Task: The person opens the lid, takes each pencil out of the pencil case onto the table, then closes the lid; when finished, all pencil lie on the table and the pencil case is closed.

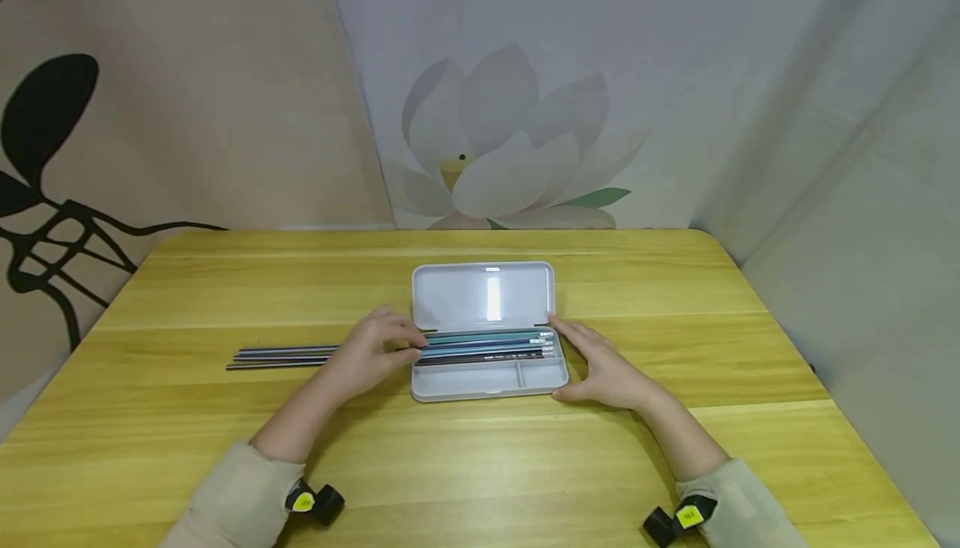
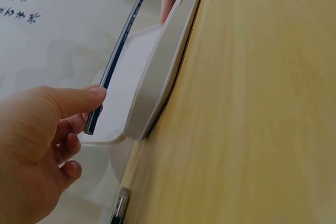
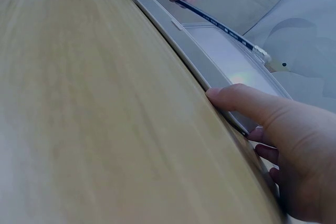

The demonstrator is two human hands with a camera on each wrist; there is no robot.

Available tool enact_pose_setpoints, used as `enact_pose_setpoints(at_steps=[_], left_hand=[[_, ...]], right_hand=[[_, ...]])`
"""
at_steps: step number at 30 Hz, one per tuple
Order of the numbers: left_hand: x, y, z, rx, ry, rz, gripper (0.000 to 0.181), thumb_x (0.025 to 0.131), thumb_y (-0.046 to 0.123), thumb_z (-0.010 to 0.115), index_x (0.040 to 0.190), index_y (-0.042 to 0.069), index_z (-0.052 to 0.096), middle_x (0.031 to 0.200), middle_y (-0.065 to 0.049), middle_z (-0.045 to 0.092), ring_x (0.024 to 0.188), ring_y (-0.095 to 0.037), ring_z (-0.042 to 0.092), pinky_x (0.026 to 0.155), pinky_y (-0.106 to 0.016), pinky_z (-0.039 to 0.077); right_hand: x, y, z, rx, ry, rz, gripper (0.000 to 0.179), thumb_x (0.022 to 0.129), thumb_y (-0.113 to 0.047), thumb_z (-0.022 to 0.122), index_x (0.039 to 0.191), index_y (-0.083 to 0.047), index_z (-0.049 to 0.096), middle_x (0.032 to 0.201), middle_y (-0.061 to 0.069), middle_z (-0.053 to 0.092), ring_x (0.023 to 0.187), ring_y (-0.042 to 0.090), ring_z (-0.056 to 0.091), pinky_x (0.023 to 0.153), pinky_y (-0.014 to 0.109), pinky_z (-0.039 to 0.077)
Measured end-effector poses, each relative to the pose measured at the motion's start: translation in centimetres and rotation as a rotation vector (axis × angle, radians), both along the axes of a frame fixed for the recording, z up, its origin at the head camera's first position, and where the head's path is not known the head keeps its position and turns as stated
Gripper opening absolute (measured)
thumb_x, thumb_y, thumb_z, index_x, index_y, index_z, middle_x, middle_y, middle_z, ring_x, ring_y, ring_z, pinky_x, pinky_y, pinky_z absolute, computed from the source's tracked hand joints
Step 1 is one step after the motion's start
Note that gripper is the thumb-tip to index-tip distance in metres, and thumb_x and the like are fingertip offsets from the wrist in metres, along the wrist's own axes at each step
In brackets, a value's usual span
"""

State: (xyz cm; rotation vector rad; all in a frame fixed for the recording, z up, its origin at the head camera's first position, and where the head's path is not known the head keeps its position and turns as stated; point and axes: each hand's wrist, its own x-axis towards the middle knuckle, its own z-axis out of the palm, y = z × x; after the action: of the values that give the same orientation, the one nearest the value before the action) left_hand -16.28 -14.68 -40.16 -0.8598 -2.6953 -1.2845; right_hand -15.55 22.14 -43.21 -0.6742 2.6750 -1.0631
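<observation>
A white pencil case lies on the table with its lid raised at the back. Several blue, green and dark pencils show in its rear part. My left hand, at the case's left end, pinches a dark pencil between thumb and fingers. That pencil's white eraser end points right, and it is held above the case. At the other end my right hand grips the case, thumb at the near corner and fingers along the right side.
Several more dark pencils lie on the wooden table left of the case, partly behind the left hand. A small divider stands in the front part of the case. Patterned cloth hangs behind the table.
</observation>
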Motion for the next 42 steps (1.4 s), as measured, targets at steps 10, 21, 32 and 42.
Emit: enact_pose_setpoints(at_steps=[10,21,32,42], left_hand=[[1.3,-2.6,0.1,0.015,0.046,0.054,0.014,0.081,0.002,0.075,0.092,0.01,0.076,0.096,0.002,0.067,0.094,-0.016,0.052,0.076,-0.034,0.047],[2.5,-5.8,-0.2,-0.019,0.151,0.092,0.02,0.078,-0.001,0.077,0.091,0.014,0.076,0.095,0.009,0.065,0.091,-0.011,0.051,0.074,-0.028,0.046],[3.6,-8.7,-0.1,-0.02,0.161,0.107,0.023,0.076,-0.003,0.077,0.092,0.013,0.076,0.096,0.009,0.064,0.091,-0.008,0.051,0.071,-0.022,0.045],[4.7,-11.9,-0.5,-0.033,0.125,0.149,0.024,0.077,-0.005,0.075,0.092,0.013,0.076,0.1,0.001,0.064,0.097,-0.004,0.049,0.078,-0.012,0.041]], right_hand=[[0.0,-0.1,0.1,0.003,-0.002,0.003,0.105,0.068,-0.031,0.086,0.153,-0.022,0.024,0.15,0.013,0.03,0.136,0.039,0.025,0.104,0.063,0.02],[0.1,-0.1,0.1,-0.006,0.005,0.0,0.105,0.067,-0.03,0.086,0.152,-0.021,0.025,0.15,0.013,0.031,0.135,0.038,0.026,0.104,0.062,0.021],[0.2,-0.1,0.2,0.005,-0.021,-0.014,0.105,0.068,-0.032,0.086,0.153,-0.024,0.024,0.151,0.014,0.029,0.136,0.039,0.024,0.104,0.063,0.021],[0.2,-0.2,0.2,0.01,-0.022,-0.018,0.105,0.068,-0.033,0.086,0.153,-0.025,0.024,0.151,0.013,0.029,0.136,0.039,0.024,0.103,0.064,0.021]])
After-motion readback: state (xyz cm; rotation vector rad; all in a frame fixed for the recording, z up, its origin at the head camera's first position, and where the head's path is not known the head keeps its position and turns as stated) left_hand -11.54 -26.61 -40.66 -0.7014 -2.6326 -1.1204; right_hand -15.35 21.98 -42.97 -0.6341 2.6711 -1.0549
